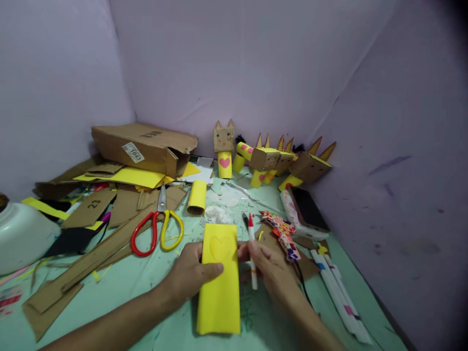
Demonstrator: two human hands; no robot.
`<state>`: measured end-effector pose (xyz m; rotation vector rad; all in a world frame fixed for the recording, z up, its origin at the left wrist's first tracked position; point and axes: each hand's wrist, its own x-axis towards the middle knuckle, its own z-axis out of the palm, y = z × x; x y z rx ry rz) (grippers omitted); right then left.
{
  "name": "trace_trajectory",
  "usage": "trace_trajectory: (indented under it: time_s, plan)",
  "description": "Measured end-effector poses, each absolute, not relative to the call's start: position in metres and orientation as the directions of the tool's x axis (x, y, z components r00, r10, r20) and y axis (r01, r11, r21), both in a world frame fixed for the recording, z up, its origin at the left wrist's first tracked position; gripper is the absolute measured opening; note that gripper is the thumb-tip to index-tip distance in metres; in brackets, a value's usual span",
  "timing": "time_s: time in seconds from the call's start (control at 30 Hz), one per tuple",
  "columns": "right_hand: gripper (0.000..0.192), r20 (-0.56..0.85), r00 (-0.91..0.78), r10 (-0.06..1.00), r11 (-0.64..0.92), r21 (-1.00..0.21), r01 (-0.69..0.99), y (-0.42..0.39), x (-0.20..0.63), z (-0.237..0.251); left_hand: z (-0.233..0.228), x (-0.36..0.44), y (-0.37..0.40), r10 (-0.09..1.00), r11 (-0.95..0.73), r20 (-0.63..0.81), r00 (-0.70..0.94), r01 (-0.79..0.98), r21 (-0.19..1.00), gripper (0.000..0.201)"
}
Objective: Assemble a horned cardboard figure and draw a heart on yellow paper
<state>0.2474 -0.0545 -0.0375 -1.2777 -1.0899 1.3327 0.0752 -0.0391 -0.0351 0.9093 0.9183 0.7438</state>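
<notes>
My left hand [195,270] grips a long yellow paper piece [219,307] by its left side, thumb lying across the front. An outlined heart [221,247] is drawn near its upper end. Pinched between the thumb and fingers of my right hand [268,265] is a white marker [253,273], upright with its red end up, just right of the paper. Fingertips of that hand come close to the paper's right edge; whether they touch it I cannot tell. Beyond the paper stands a yellow tube [197,197]. Scissors [157,229] with one red and one yellow handle lie to the left.
Cardboard-headed yellow tube figures [224,163] stand along the back wall. A cardboard box [146,146] and cardboard scraps [109,243] cover the left. On the right are a patterned glue gun [281,229], a phone [309,209] and white plastic-wrapped sticks [341,297].
</notes>
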Motion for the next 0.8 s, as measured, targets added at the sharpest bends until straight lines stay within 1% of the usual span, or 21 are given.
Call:
trace_trajectory:
  time_s: [0.13, 0.23, 0.3, 0.37, 0.4, 0.47, 0.57, 0.67, 0.73, 0.77, 0.8]
  plan:
    - [0.050, -0.163, 0.127, 0.979, -0.146, -0.980, -0.134, -0.055, 0.262, -0.032, -0.035, 0.075, -0.039, 0.849, 0.426, -0.347, 0.398, -0.128, 0.896, 0.021]
    - [0.052, -0.098, 0.219, 0.971, -0.061, -0.983, -0.172, -0.060, 0.265, -0.025, -0.036, 0.075, -0.039, 0.849, 0.419, -0.337, 0.407, -0.128, 0.899, 0.025]
    - [0.045, -0.063, 0.280, 0.958, 0.000, -0.976, -0.218, -0.063, 0.264, -0.021, -0.037, 0.075, -0.039, 0.849, 0.412, -0.329, 0.413, -0.129, 0.902, 0.025]
    - [0.032, -0.057, 0.315, 0.947, 0.036, -0.959, -0.283, -0.065, 0.263, -0.017, -0.038, 0.075, -0.038, 0.847, 0.408, -0.322, 0.423, -0.129, 0.904, 0.025]
    - [0.030, -0.063, 0.312, 0.948, 0.044, -0.946, -0.322, -0.066, 0.262, -0.016, -0.038, 0.075, -0.038, 0.845, 0.410, -0.322, 0.426, -0.131, 0.903, 0.025]
    - [0.032, -0.073, 0.268, 0.961, 0.042, -0.916, -0.399, -0.065, 0.261, -0.014, -0.037, 0.075, -0.038, 0.839, 0.419, -0.330, 0.432, -0.127, 0.899, 0.025]
    - [0.037, -0.112, 0.134, 0.985, -0.038, -0.885, -0.463, -0.061, 0.258, -0.013, -0.036, 0.075, -0.038, 0.834, 0.424, -0.337, 0.437, -0.118, 0.898, 0.025]
    - [0.042, -0.136, 0.056, 0.989, -0.099, -0.894, -0.437, -0.058, 0.254, -0.017, -0.037, 0.075, -0.038, 0.836, 0.420, -0.328, 0.440, -0.130, 0.898, 0.025]
    - [0.035, -0.127, 0.073, 0.989, -0.088, -0.915, -0.394, -0.058, 0.252, -0.021, -0.038, 0.075, -0.038, 0.837, 0.416, -0.321, 0.443, -0.133, 0.900, 0.026]
    - [0.036, -0.117, 0.095, 0.989, -0.075, -0.929, -0.363, -0.058, 0.252, -0.024, -0.038, 0.075, -0.038, 0.839, 0.411, -0.317, 0.443, -0.133, 0.902, 0.026]
    - [0.041, -0.100, 0.117, 0.988, -0.057, -0.944, -0.326, -0.058, 0.252, -0.026, -0.038, 0.075, -0.038, 0.841, 0.406, -0.313, 0.442, -0.133, 0.904, 0.026]
